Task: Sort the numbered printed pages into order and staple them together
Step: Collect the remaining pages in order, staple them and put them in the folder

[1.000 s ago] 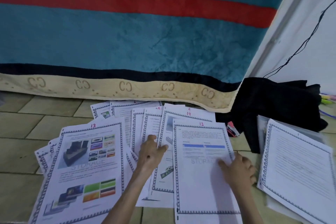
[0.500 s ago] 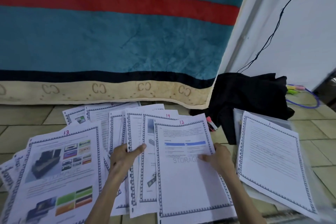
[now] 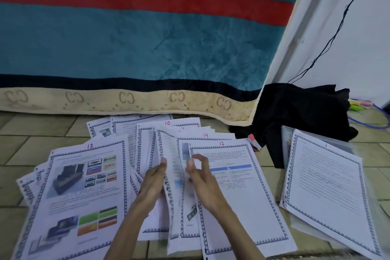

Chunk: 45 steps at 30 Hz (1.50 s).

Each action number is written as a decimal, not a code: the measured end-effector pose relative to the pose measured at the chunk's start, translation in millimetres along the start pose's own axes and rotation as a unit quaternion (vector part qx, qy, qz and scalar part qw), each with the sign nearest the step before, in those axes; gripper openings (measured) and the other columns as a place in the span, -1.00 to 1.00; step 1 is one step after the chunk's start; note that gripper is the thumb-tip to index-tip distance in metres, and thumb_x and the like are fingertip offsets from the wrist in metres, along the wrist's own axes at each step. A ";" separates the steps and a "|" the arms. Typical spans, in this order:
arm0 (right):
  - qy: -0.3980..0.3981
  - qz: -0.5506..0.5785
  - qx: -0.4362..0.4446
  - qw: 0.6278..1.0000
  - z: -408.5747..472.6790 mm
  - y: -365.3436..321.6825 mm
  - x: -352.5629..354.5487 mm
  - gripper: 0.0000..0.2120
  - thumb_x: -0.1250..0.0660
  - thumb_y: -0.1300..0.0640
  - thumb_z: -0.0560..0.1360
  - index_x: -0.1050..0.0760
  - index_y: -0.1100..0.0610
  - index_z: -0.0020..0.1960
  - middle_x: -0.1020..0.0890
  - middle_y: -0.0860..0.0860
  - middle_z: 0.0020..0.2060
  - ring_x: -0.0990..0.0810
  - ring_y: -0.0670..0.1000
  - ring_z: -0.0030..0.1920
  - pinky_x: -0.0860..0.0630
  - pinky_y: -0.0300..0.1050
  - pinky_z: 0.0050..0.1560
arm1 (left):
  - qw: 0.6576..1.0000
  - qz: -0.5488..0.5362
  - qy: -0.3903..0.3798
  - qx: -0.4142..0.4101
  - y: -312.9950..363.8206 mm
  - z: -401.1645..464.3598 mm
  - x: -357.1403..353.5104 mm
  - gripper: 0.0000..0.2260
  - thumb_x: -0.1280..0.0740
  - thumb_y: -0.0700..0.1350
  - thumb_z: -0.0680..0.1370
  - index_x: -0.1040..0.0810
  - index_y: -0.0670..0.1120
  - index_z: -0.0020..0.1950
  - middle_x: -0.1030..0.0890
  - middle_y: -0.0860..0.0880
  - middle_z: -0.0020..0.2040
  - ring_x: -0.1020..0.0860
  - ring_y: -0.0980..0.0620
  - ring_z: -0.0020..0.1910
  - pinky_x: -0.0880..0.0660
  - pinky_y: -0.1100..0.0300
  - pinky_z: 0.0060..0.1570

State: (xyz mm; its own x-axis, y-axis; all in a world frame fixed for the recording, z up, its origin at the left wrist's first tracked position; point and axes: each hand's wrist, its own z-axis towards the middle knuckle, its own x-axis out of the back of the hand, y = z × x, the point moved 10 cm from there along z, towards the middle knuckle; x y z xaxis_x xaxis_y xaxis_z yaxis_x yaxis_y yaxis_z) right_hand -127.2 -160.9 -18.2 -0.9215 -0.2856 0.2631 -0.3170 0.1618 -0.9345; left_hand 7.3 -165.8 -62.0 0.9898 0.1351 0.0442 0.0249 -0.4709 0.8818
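Several printed pages with blue borders and red handwritten numbers lie fanned out on the tiled floor. Page 13 (image 3: 82,192) with colour pictures lies at the left, page 12 (image 3: 242,196) at the right, pages 10 (image 3: 168,124) and 14 (image 3: 205,136) peek out behind. My left hand (image 3: 153,181) and my right hand (image 3: 202,183) meet in the middle, both pinching one curled, blurred page (image 3: 174,175) that stands up off the pile. A separate stack topped by page 1 (image 3: 325,192) lies at the right. No stapler is in view.
A teal blanket (image 3: 137,44) with a red stripe and beige hem hangs down to the floor behind the pages. Black cloth (image 3: 299,112) is heaped at the right by a white wall, with a black cable above and coloured items beside it. A clear plastic sleeve (image 3: 346,145) underlies the right stack.
My right hand left page 12 and moved left to meet my left hand. Together they have lifted one page from the middle of the fan, and it now curls upward.
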 end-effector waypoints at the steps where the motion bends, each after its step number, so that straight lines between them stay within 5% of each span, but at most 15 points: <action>1: -0.025 0.021 -0.001 0.999 1.2 -2.3 -3.7 -0.47 -0.15 -0.32 0.42 -0.11 -0.23 0.32 -0.55 -0.15 0.10 -0.50 -0.28 0.05 -0.38 -0.44 -0.09 | 0.997 -0.063 -0.037 0.036 -1.9 -1.7 -9.8 -0.50 -0.04 0.25 0.56 -0.54 -0.09 0.16 -0.63 -0.11 0.03 -0.59 -0.07 -0.03 -0.52 0.02 -0.03; 4: -0.092 -0.023 0.017 0.995 1.8 -8.1 -19.3 -0.17 -0.44 -0.09 0.40 0.09 -0.27 0.40 -0.38 -0.15 0.25 -0.37 -0.31 0.26 -0.41 -0.40 0.16 | 0.973 -0.168 -0.132 0.084 3.1 -6.5 -33.4 -0.43 0.12 0.25 0.58 -0.54 -0.07 0.13 -0.63 -0.10 0.00 -0.59 -0.04 -0.06 -0.50 0.07 -0.14; 8: -0.084 -0.004 0.056 0.995 2.7 -13.8 -8.3 -0.15 -0.29 0.36 0.45 0.16 -0.10 0.46 -0.28 -0.15 0.25 -0.35 -0.57 0.07 -0.41 -0.56 -0.07 | 0.978 -0.100 -0.174 0.061 1.4 -0.9 -33.2 -0.56 -0.06 0.17 0.59 -0.55 -0.08 0.20 -0.64 -0.12 0.07 -0.65 0.05 -0.14 -0.55 0.11 -0.10; 12: -0.017 0.022 0.099 0.995 2.0 -12.2 20.5 -0.27 -0.19 0.30 0.34 -0.10 -0.19 0.40 -0.31 -0.35 0.29 -0.27 -0.36 0.32 -0.47 -0.38 0.08 | 0.985 -0.028 -0.171 -0.027 9.6 -0.1 -31.1 -0.69 -0.32 -0.13 0.54 -0.49 0.07 0.27 -0.58 -0.05 0.18 -0.58 0.00 0.09 -0.59 0.12 -0.05; 15: 0.014 -0.019 0.118 0.993 1.6 -12.8 30.6 -0.39 -0.12 0.39 0.34 -0.48 -0.20 0.17 -0.54 -0.28 0.13 -0.53 -0.28 0.01 -0.43 -0.37 -0.14 | 0.990 0.045 -0.111 -0.081 18.9 -2.9 -39.0 -0.63 -0.43 -0.10 0.45 -0.50 0.09 0.24 -0.56 -0.02 0.14 -0.56 0.04 0.08 -0.61 0.12 -0.10; 18: 0.041 -0.062 0.098 0.992 3.4 -5.3 38.3 -0.47 -0.17 0.41 0.43 -0.59 -0.22 -0.04 -0.65 -0.22 -0.09 -0.56 -0.24 -0.18 -0.39 -0.44 -0.19 | 0.982 0.108 -0.093 -0.123 26.3 1.9 -43.0 -0.65 -0.41 -0.07 0.47 -0.53 0.01 0.25 -0.58 -0.01 0.19 -0.56 0.02 0.15 -0.53 0.23 0.08; 21: 0.096 -0.037 0.061 0.993 1.8 10.2 56.3 -0.67 -0.32 0.32 0.49 -0.60 -0.13 -0.09 -0.66 -0.20 -0.13 -0.49 -0.19 -0.35 -0.41 -0.43 -0.19 | 0.962 0.192 0.078 -0.180 48.7 6.8 7.2 -0.70 -0.32 -0.15 0.54 -0.52 -0.11 0.27 -0.51 0.00 0.24 -0.47 0.06 0.26 -0.34 0.59 0.05; 23: 0.109 -0.018 0.051 0.993 1.4 16.1 63.0 -0.79 -0.38 0.27 0.46 -0.62 -0.05 -0.12 -0.68 -0.20 -0.16 -0.50 -0.14 -0.30 -0.44 -0.31 -0.12 | 0.941 0.235 0.185 -0.158 51.5 8.2 43.3 -0.60 -0.31 -0.16 0.55 -0.38 -0.15 0.38 -0.42 -0.12 0.36 -0.39 -0.05 0.35 -0.30 0.38 0.25; 25: 0.100 -0.043 0.052 0.993 2.4 15.3 61.2 -0.73 -0.38 0.31 0.45 -0.61 -0.08 -0.12 -0.66 -0.27 -0.12 -0.57 -0.04 -0.15 -0.48 -0.20 -0.01 | 0.961 0.212 0.155 -0.083 39.2 18.6 47.4 -0.50 -0.28 -0.16 0.56 -0.22 -0.17 0.47 -0.38 -0.21 0.39 -0.41 -0.11 0.34 -0.34 0.12 0.29; 28: 0.078 -0.080 0.060 0.992 4.6 3.6 48.9 -0.60 -0.32 0.25 0.50 -0.51 -0.26 0.07 -0.57 -0.28 0.10 -0.54 -0.07 0.10 -0.48 -0.09 0.21 | 0.975 0.183 0.101 -0.079 41.0 26.8 34.2 -0.59 -0.28 -0.20 0.56 -0.33 -0.18 0.40 -0.49 -0.19 0.29 -0.51 -0.04 0.15 -0.41 0.25 0.10; 32: -0.035 -0.104 0.038 0.993 2.8 -14.8 8.9 -0.49 -0.10 -0.23 0.49 -0.06 -0.37 0.41 -0.21 -0.27 0.40 -0.32 -0.12 0.36 -0.26 -0.18 0.30 | 0.966 0.230 0.065 -0.096 54.3 26.3 30.2 -0.73 -0.27 -0.07 0.57 -0.51 -0.14 0.23 -0.55 -0.16 0.24 -0.50 -0.05 0.24 -0.36 0.29 0.10; 36: -0.104 -0.252 0.005 0.962 4.3 -10.1 -15.4 -0.35 0.08 -0.39 0.42 0.33 -0.39 0.40 -0.42 -0.09 0.36 -0.42 0.03 0.35 -0.33 -0.09 0.24 | 0.925 0.311 0.175 -0.126 63.2 17.0 99.9 -0.65 -0.13 -0.08 0.63 -0.35 -0.11 0.41 -0.37 -0.14 0.42 -0.36 -0.10 0.38 -0.30 0.12 0.31; 39: -0.066 -0.388 0.063 0.917 11.0 -10.0 -25.7 -0.13 0.39 -0.56 0.27 0.00 -0.24 0.48 -0.35 -0.06 0.42 -0.24 0.02 0.45 -0.17 0.10 0.44 | 0.846 0.405 0.345 -0.038 29.5 -8.6 180.9 -0.59 -0.18 -0.05 0.60 -0.29 -0.10 0.44 -0.19 -0.21 0.49 -0.17 -0.21 0.46 -0.18 -0.09 0.38; 41: -0.084 -0.407 0.119 0.902 12.5 -14.1 -55.7 0.04 0.50 -0.54 0.21 -0.27 -0.12 0.43 -0.29 -0.10 0.45 -0.14 -0.04 0.49 -0.06 0.04 0.49 | 0.847 0.348 0.399 0.039 -4.4 -22.1 215.7 -0.47 -0.30 0.05 0.53 -0.27 -0.13 0.42 -0.08 -0.26 0.50 -0.05 -0.28 0.47 -0.09 -0.17 0.40; 45: -0.110 -0.365 0.134 0.915 23.3 -14.2 -112.2 -0.46 -0.01 -0.21 0.57 -0.39 0.10 0.38 -0.47 0.06 0.31 -0.33 0.06 0.36 -0.26 -0.14 0.39 | 0.859 0.293 0.412 0.083 -14.1 -23.4 241.2 -0.16 -0.47 0.22 0.30 -0.22 -0.11 0.42 -0.18 -0.27 0.44 -0.14 -0.28 0.42 -0.18 -0.17 0.32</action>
State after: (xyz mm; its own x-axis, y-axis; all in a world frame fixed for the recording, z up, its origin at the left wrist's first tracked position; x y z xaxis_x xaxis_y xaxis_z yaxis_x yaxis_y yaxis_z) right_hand -14.1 -153.1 -40.1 -0.4094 -0.4127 0.8136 -0.7363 -0.3772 -0.5618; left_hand 242.4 -106.2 -52.7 0.4066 0.3720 0.8344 -0.3561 -0.7765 0.5198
